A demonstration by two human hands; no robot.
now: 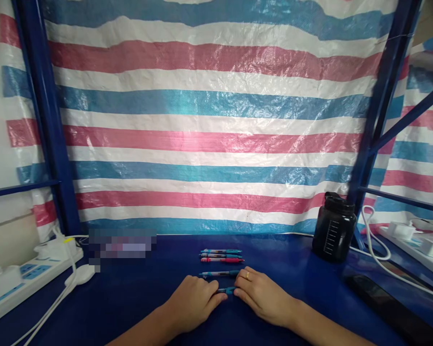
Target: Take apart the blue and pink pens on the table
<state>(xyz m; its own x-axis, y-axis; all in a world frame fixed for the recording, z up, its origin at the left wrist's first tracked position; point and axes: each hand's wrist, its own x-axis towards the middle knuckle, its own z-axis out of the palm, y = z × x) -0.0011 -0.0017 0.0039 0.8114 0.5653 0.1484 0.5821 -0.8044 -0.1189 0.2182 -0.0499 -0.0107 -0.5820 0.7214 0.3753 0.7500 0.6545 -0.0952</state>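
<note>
Both hands meet over the near pen, which lies crosswise low in the view, at the hub of the clock face used here. The left hand, coming in from 8 o'clock, pinches its left end between thumb and curled fingers; the right hand, from 4 o'clock (a gold-coloured ring on one finger), has its fingertips closed on the other end.

Just beyond, toward 12 o'clock, a second blue pen lies about parallel — its right tip reaches the right hand's knuckles, though I cannot tell whether they touch. Farther out at 12 lie three more pens, close together: two blue pens and, nearest the hands, a pink pen.

At 2 o'clock a black bottle stands upright on the blue table; a dark phone lies at 3. A white power strip sits at 9 — cables trailing from it — before a striped sheet.
</note>
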